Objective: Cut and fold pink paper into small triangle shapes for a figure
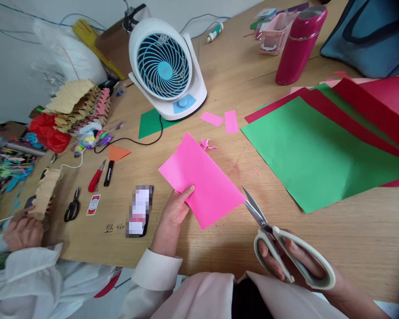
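Note:
A rectangular sheet of bright pink paper point(206, 181) is pinched at its near left edge by my left hand point(177, 207), thumb on top. My right hand point(286, 257) has its fingers through the white handles of a pair of scissors point(258, 217). The blades are spread apart, and their tips reach the right corner of the pink sheet. Beyond the sheet lie two small pink paper pieces point(232, 122) and a crumpled pink scrap point(206, 144). A phone point(139, 212) rests on the table to the left of my left hand.
A white fan point(164, 68) stands at the back. To the right are green paper sheets point(329, 155), red sheets and a magenta flask point(301, 46). At left lie black scissors point(72, 206), a red-handled knife point(96, 177) and a black marker point(108, 173). Another person's hand point(25, 230) holds beige folded paper.

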A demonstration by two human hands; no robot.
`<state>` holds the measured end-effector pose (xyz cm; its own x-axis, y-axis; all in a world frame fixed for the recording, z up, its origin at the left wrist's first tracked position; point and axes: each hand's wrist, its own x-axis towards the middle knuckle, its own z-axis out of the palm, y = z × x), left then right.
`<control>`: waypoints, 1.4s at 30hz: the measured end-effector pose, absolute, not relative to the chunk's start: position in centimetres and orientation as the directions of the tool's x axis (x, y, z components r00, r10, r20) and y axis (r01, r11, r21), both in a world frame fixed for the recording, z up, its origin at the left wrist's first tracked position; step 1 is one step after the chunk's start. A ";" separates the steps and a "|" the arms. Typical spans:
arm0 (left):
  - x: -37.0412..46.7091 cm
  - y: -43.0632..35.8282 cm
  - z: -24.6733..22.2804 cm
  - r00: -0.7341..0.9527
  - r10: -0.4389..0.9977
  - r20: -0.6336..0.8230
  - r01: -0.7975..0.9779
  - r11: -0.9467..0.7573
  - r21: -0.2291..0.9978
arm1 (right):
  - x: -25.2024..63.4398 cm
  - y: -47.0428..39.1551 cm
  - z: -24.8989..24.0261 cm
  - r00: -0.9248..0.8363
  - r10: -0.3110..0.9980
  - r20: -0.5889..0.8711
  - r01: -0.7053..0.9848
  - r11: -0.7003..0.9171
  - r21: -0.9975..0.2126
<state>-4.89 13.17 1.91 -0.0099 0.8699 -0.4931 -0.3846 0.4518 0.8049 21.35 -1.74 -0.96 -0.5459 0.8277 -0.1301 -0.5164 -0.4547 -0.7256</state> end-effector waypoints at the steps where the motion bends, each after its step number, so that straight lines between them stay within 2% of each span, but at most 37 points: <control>1: -4.9 13.2 1.9 -0.011 0.874 -0.487 -0.382 0.446 0.809 | 21.4 -1.8 -0.9 -0.546 0.827 -0.135 -0.523 -0.462 -0.716; 6: -4.9 13.2 2.3 -0.004 0.873 -0.487 -0.346 0.456 0.820 | 21.1 -2.1 -0.2 -0.536 0.824 -0.185 -0.584 -0.520 -0.623; 13: -4.3 11.4 2.6 0.012 0.852 -0.524 -0.188 0.516 0.836 | 21.9 -3.0 1.4 -0.489 0.811 -0.321 -0.635 -0.583 -0.506; 21: -3.0 9.1 2.0 0.056 0.898 -0.436 0.057 0.433 0.900 | 23.4 -5.9 1.4 -0.454 0.807 -0.377 -0.593 -0.589 -0.549; 26: -3.1 9.0 2.3 0.055 0.919 -0.390 0.125 0.381 0.916 | 22.8 -6.4 1.2 -0.472 0.806 -0.358 -0.589 -0.590 -0.552; 32: -3.5 7.5 2.3 0.026 0.909 -0.415 -0.075 0.416 0.906 | 20.6 -4.8 1.6 -0.477 0.787 -0.390 -0.615 -0.616 -0.492; 38: -3.4 5.5 1.9 -0.032 0.837 -0.547 -0.321 0.509 0.799 | 19.5 -3.8 1.5 -0.511 0.756 -0.409 -0.604 -0.655 -0.455; 42: -2.7 4.1 1.8 0.000 0.875 -0.484 -0.462 0.429 0.776 | 19.4 -3.4 1.4 -0.507 0.764 -0.399 -0.617 -0.645 -0.451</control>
<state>-2.73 4.11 1.80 0.0001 0.8752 -0.4838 -0.4623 0.4291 0.7760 19.42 -3.38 1.36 -0.5070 0.7639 -0.3992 -0.6166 -0.6451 -0.4513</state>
